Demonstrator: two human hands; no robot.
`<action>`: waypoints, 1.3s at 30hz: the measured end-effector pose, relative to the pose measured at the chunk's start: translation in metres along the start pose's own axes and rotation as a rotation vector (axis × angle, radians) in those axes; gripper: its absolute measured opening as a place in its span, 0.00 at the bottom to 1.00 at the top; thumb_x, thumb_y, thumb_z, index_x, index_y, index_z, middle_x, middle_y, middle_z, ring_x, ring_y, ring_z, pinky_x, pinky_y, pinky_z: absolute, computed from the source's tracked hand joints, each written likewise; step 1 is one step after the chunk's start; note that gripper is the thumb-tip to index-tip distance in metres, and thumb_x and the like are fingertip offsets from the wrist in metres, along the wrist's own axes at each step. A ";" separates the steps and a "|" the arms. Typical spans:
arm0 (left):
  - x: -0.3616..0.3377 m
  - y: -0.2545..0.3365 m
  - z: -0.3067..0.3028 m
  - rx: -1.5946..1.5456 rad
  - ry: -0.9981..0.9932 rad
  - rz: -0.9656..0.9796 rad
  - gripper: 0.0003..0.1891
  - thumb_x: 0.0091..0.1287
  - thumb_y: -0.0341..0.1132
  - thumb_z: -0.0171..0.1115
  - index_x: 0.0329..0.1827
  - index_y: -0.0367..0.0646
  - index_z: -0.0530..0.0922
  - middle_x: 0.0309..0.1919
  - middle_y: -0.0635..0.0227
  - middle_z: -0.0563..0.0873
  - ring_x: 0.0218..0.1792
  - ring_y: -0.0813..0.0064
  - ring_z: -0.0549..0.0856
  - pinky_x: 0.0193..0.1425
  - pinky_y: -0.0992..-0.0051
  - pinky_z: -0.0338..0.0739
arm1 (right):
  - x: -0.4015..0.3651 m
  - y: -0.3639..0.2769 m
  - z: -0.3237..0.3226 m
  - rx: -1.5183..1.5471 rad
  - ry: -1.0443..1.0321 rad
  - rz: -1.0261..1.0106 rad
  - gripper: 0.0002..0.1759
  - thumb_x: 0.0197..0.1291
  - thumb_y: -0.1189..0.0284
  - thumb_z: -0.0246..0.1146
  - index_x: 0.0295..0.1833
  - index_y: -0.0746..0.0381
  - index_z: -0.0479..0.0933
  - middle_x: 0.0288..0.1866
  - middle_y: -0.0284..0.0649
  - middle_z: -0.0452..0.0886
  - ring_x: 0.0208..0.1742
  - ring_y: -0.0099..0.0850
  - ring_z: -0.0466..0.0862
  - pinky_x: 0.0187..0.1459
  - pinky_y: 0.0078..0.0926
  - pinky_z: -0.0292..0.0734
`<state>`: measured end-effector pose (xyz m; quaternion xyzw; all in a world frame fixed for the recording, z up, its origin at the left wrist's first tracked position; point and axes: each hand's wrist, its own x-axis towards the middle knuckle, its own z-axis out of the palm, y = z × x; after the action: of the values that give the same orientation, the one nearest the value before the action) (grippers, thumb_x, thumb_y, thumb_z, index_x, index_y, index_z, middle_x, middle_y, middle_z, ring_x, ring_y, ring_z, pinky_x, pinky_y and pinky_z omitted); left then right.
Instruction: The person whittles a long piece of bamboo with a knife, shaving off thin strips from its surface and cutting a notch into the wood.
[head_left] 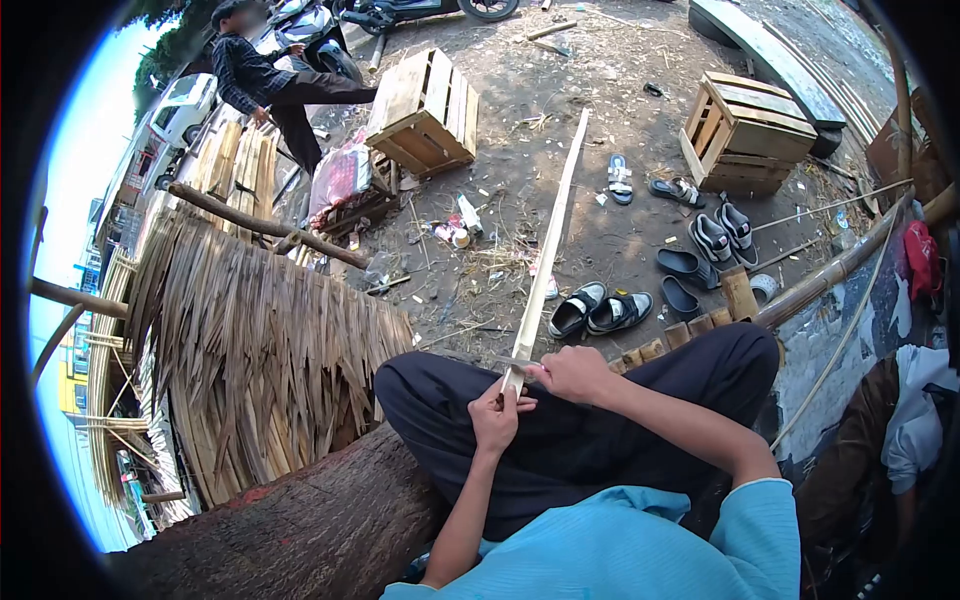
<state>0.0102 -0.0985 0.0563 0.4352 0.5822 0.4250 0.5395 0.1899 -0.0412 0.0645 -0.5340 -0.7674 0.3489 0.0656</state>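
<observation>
A long, pale split bamboo strip [548, 255] runs from my lap out over the ground ahead. My left hand [495, 415] is closed around its near end, with the thumb along it. My right hand [575, 376] is closed on a knife, its handle mostly hidden in the fist. The thin dark knife blade [478, 358] lies crosswise at the strip, just beyond my left fingers. Both hands are above my crossed legs [620, 440] in dark trousers.
Sandals and shoes [600, 310] lie on the ground ahead. Wooden crates [755, 130] stand farther off. A thatch panel [270, 330] and tree trunk [310, 510] are at left. One person [265, 85] walks at upper left; another person's sleeve [915, 425] shows at right.
</observation>
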 end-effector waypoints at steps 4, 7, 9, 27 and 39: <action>0.000 -0.014 0.002 0.120 0.000 0.070 0.13 0.72 0.25 0.51 0.52 0.27 0.79 0.33 0.59 0.86 0.30 0.74 0.88 0.35 0.76 0.87 | 0.001 0.005 0.013 0.105 -0.043 -0.116 0.34 0.69 0.45 0.45 0.29 0.60 0.84 0.25 0.51 0.83 0.30 0.52 0.84 0.34 0.48 0.80; -0.001 0.004 0.008 0.135 0.047 -0.022 0.13 0.73 0.25 0.51 0.52 0.26 0.79 0.33 0.58 0.86 0.30 0.73 0.88 0.35 0.76 0.87 | 0.024 0.016 0.015 0.116 0.059 0.116 0.34 0.69 0.44 0.45 0.31 0.59 0.84 0.26 0.53 0.83 0.33 0.52 0.85 0.37 0.48 0.80; -0.001 0.002 0.012 0.176 0.047 0.052 0.13 0.73 0.26 0.51 0.52 0.25 0.79 0.32 0.58 0.86 0.30 0.73 0.88 0.34 0.77 0.87 | 0.016 0.010 0.011 0.109 0.026 -0.027 0.34 0.69 0.44 0.45 0.31 0.59 0.85 0.26 0.52 0.83 0.32 0.51 0.85 0.35 0.48 0.81; 0.017 0.007 -0.006 0.199 0.014 0.182 0.12 0.71 0.26 0.54 0.52 0.30 0.81 0.28 0.63 0.87 0.26 0.76 0.88 0.31 0.77 0.85 | 0.013 0.011 0.004 0.134 0.021 -0.036 0.29 0.67 0.44 0.47 0.35 0.55 0.84 0.28 0.52 0.83 0.36 0.49 0.85 0.38 0.47 0.79; 0.012 -0.014 -0.002 0.559 0.075 0.435 0.11 0.67 0.28 0.58 0.47 0.34 0.82 0.21 0.61 0.85 0.23 0.74 0.88 0.27 0.76 0.81 | 0.017 0.028 -0.003 -0.079 0.096 0.000 0.28 0.67 0.48 0.50 0.27 0.58 0.80 0.21 0.48 0.80 0.28 0.49 0.82 0.29 0.47 0.76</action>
<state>0.0070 -0.0906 0.0394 0.6640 0.5890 0.3698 0.2747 0.2057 -0.0193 0.0454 -0.5523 -0.7765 0.2922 0.0810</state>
